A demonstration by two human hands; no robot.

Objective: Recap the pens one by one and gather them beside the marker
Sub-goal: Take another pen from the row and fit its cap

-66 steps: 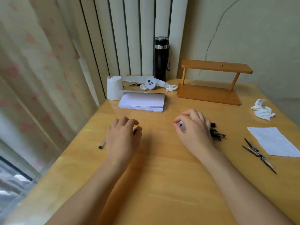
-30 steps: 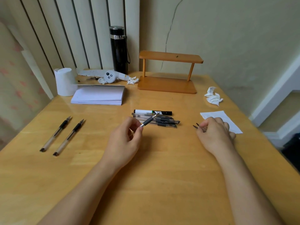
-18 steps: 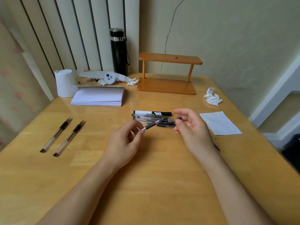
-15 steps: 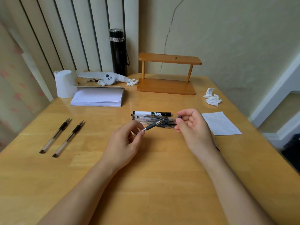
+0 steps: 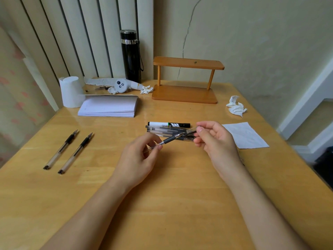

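Note:
My left hand (image 5: 138, 157) grips an uncapped pen (image 5: 168, 140) by its clear barrel, tip pointing up and right. My right hand (image 5: 216, 141) pinches a clear pen cap (image 5: 191, 131) with its mouth close to the pen's tip. Just behind them lies the black-and-white marker (image 5: 168, 124), with several capped pens (image 5: 162, 129) bunched along its near side. Two uncapped pens (image 5: 61, 149) (image 5: 75, 153) lie side by side on the left of the wooden table (image 5: 171, 204).
A white paper sheet (image 5: 245, 135) lies right of my right hand, a crumpled tissue (image 5: 236, 108) behind it. At the back stand a wooden shelf (image 5: 185, 80), a black flask (image 5: 130, 55), a paper stack (image 5: 109, 106) and a white roll (image 5: 69, 92).
My right hand came back from the right side of the table with a cap and brought it up to the tip of the pen held in my left hand.

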